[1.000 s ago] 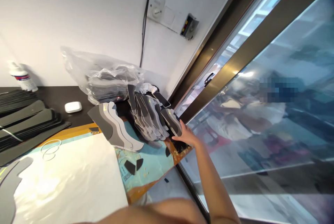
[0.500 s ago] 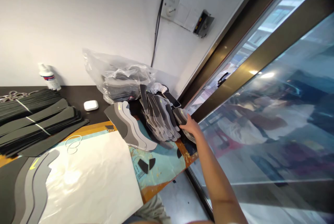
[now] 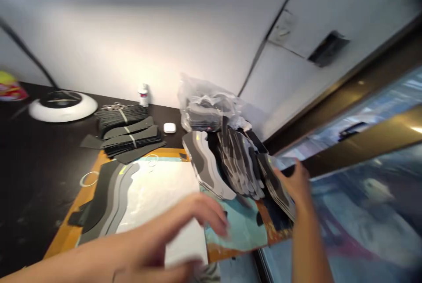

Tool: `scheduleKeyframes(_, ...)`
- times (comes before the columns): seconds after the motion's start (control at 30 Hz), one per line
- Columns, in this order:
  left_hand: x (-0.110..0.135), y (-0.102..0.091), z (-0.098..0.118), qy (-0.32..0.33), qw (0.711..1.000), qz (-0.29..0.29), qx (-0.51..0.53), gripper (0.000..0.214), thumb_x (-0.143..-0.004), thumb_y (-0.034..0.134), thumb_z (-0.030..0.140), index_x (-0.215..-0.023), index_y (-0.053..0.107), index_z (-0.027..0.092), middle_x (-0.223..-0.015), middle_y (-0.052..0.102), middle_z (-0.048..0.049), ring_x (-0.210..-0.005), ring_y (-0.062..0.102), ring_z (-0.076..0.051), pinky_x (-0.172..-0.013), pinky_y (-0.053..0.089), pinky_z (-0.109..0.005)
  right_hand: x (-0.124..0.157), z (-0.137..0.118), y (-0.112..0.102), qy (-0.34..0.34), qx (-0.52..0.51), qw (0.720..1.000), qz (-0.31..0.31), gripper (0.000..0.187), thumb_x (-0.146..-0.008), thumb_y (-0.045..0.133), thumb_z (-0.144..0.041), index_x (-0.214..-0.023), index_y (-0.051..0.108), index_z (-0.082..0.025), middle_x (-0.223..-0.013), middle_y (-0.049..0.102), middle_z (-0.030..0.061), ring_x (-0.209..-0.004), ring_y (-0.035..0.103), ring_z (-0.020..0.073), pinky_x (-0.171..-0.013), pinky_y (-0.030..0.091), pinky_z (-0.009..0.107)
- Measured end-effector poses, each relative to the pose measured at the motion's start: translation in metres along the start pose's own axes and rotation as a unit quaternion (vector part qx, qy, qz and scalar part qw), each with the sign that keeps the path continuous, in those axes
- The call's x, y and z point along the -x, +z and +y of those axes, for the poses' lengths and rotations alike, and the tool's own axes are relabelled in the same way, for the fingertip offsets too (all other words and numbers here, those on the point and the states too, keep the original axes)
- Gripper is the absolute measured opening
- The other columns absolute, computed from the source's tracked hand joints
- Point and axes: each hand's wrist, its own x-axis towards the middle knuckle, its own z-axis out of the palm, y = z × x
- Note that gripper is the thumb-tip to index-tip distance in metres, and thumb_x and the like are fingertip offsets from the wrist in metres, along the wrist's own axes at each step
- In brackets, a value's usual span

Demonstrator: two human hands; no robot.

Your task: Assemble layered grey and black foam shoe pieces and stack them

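Observation:
My right hand (image 3: 296, 184) is at the far right, by the window frame, with its thumb and fingers at the edge of a stack of grey shoe upper pieces (image 3: 275, 186). It seems to grip them, though blur hides the fingertips. In the lower middle, my left hand (image 3: 194, 226) hangs over the white sheet (image 3: 171, 186), smeared by motion, fingers and thumb apart and nothing between them. Beside the right stack lie a fanned bundle of grey pieces (image 3: 242, 164) and a smaller pile of upper pieces (image 3: 206, 160). Another layered upper piece with a yellow swoosh (image 3: 110, 199) rests left of the sheet.
Banded bundles of dark pieces (image 3: 132, 136) lie at left behind the sheet. A clear plastic bag (image 3: 211, 103) with more pieces, a white case (image 3: 169, 128), a white bottle (image 3: 143, 96) and a lamp base (image 3: 64, 109) line the wall. The glass window (image 3: 372, 204) borders the right side.
My left hand has come into view from the lower left. My right hand remains at the right stack, more of which now shows. The view has swung left, bringing in the lamp.

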Motion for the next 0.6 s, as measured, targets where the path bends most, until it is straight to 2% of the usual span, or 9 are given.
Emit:
scheduleKeyframes(0.07, 0.023, -0.016, -0.027, -0.056, 0.993, 0.081, -0.067, 0.023, -0.099, 0.046, 0.024, -0.117, 0.059, 0.028, -0.123, 0.061, -0.0089, -0.116, 0.058, -0.021, -0.094, 0.051, -0.032, 0.015, -0.019, -0.019, -0.089, -0.062, 0.977, 0.182, 0.073, -0.084, 0.061, -0.054, -0.142, 0.048, -0.011, -0.137, 0.056, 0.0232, -0.131, 0.050, 0.0399, -0.106, 0.041, 0.056)
scheduleKeyframes(0.1, 0.040, -0.023, -0.043, -0.083, 0.978, 0.140, -0.130, 0.020, -0.098, 0.047, 0.025, -0.114, 0.060, 0.027, -0.123, 0.061, -0.0081, -0.118, 0.057, -0.023, -0.098, 0.048, -0.034, 0.027, -0.031, -0.028, -0.128, -0.080, 0.960, 0.236, 0.066, -0.086, 0.062, -0.050, -0.139, 0.050, -0.013, -0.135, 0.058, 0.0217, -0.129, 0.052, 0.0386, -0.106, 0.041, 0.056)
scheduleKeyframes(0.17, 0.080, -0.031, -0.072, -0.207, 0.921, 0.211, -0.253, 0.027, -0.094, 0.056, 0.039, -0.117, 0.060, 0.026, -0.129, 0.059, -0.0095, -0.123, 0.053, -0.030, -0.105, 0.042, -0.044, 0.056, -0.059, -0.041, -0.190, -0.095, 0.927, 0.309, 0.050, -0.087, 0.064, -0.039, -0.131, 0.056, -0.017, -0.125, 0.062, 0.0192, -0.121, 0.057, 0.0359, -0.102, 0.045, 0.055)
scheduleKeyframes(0.23, 0.118, -0.029, -0.090, -0.334, 0.865, 0.211, -0.308, 0.051, -0.089, 0.060, 0.055, -0.130, 0.055, 0.025, -0.134, 0.058, -0.0122, -0.125, 0.053, -0.036, -0.106, 0.040, -0.050, 0.090, -0.090, -0.042, -0.271, -0.111, 0.901, 0.320, 0.039, -0.085, 0.066, -0.028, -0.122, 0.057, -0.019, -0.110, 0.065, 0.0151, -0.107, 0.063, 0.0325, -0.093, 0.051, 0.051)
scheduleKeyframes(0.3, 0.142, -0.017, -0.094, -0.400, 0.834, 0.195, -0.326, 0.068, -0.085, 0.059, 0.063, -0.138, 0.051, 0.022, -0.140, 0.055, -0.0173, -0.128, 0.050, -0.040, -0.106, 0.039, -0.053, 0.127, -0.122, -0.032, -0.372, -0.178, 0.872, 0.265, 0.031, -0.084, 0.065, -0.018, -0.113, 0.057, -0.024, -0.100, 0.065, 0.0091, -0.094, 0.066, 0.0269, -0.085, 0.054, 0.046)
scheduleKeyframes(0.4, 0.151, 0.009, -0.085, -0.430, 0.808, 0.189, -0.355, 0.084, -0.078, 0.061, 0.069, -0.143, 0.049, 0.017, -0.145, 0.050, -0.0215, -0.132, 0.047, -0.043, -0.107, 0.038, -0.054, 0.184, -0.169, -0.011, -0.441, -0.291, 0.842, 0.107, 0.031, -0.085, 0.058, -0.010, -0.111, 0.057, -0.029, -0.095, 0.067, 0.0049, -0.093, 0.065, 0.0240, -0.091, 0.052, 0.047)
scheduleKeyframes(0.5, 0.142, 0.024, -0.074, -0.437, 0.792, 0.197, -0.378, 0.085, -0.076, 0.062, 0.065, -0.144, 0.048, 0.016, -0.139, 0.054, -0.0208, -0.129, 0.049, -0.043, -0.104, 0.040, -0.054, 0.238, -0.207, 0.004, -0.439, -0.373, 0.813, -0.081, 0.032, -0.086, 0.054, -0.010, -0.113, 0.056, -0.027, -0.097, 0.069, 0.0040, -0.095, 0.063, 0.0220, -0.094, 0.049, 0.045)
scheduleKeyframes(0.6, 0.133, 0.023, -0.067, -0.427, 0.786, 0.185, -0.407, 0.076, -0.080, 0.061, 0.054, -0.144, 0.048, 0.016, -0.132, 0.058, -0.0205, -0.123, 0.052, -0.043, -0.102, 0.040, -0.053, 0.275, -0.228, 0.013, -0.457, -0.404, 0.771, -0.184, 0.029, -0.083, 0.058, -0.014, -0.110, 0.059, -0.027, -0.101, 0.070, 0.0024, -0.095, 0.061, 0.0214, -0.095, 0.047, 0.043)
